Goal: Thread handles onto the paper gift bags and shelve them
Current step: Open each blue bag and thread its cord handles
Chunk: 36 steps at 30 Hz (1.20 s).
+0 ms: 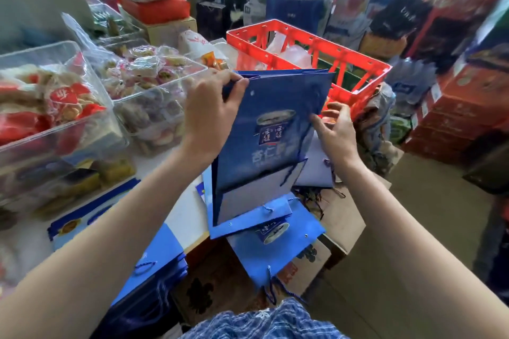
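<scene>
I hold a flat blue paper gift bag (270,129) upright in front of me, its printed face toward me. My left hand (212,110) grips its top left corner, fingers curled over the rim. My right hand (334,129) is at the bag's right edge with spread fingers; a thin blue cord (296,168) hangs down the bag's face below it. I cannot tell whether the fingers pinch the cord. More flat blue bags (275,245) lie stacked below on cardboard boxes, some with cord handles.
Clear plastic tubs of wrapped snacks (55,107) fill the white table (181,217) on the left. A red plastic crate (308,58) stands behind the bag. Another pile of blue bags (154,264) hangs off the table edge. Stacked cartons (462,107) line the right side.
</scene>
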Available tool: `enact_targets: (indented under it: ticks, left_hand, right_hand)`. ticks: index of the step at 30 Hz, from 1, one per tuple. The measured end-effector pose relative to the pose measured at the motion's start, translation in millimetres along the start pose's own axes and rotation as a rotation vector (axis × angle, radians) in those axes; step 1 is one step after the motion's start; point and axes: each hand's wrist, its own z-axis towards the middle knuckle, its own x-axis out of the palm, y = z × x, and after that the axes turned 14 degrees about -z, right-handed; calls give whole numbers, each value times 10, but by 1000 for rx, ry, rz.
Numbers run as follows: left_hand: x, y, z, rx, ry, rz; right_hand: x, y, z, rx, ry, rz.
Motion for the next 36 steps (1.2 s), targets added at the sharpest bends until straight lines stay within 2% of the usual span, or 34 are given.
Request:
enact_targets:
  ticks: [3,5,8,11,13,15,17,21,23,25,27,29,32,36]
  left_hand:
    - [-46,28,119,-185,87,-294]
    - [-59,181,72,-324,216,-362]
    - [-4,446,-259,-479,432,-148]
    - [105,693,-670,-536,652,65]
    - [194,841,-872,-578,747,137]
    - [266,972,-1003,-615,801,166]
    - [322,1087,-1085,-579,838,264]
    - [358,1242,-1167,-409,752,443]
    - [356,1257,-1194,-221,712,494]
    - [349,1280,-1202,-18,678,417]
    - [337,1313,-1206,41,709,253]
    - [324,1277,-1177,-63,728,123]
    - [314,1199,-1061,-280,625,17]
    - [320,1139,-953,-425,552,24]
  right_hand:
    - [-30,88,38,12,18,131]
    - [8,63,22,-1,89,112]
    - [61,-65,-35,66,100,19]
    - [67,-166,-131,331,247,292]
    - [44,-175,-153,373,325,392]
    - [1,-121,-122,355,353,482]
    - [-67,-27,-54,301,348,530]
    - [-139,95,45,162,404,650]
    - [-74,63,49,75,389,507]
    - [71,-25,26,-91,325,134]
    - [248,-140,-63,-213,360,-179]
    - [410,-244,-206,-286,467,-323]
    - [584,-316,-408,-331,568,-379]
    - [707,-315,-543,-335,579,-427]
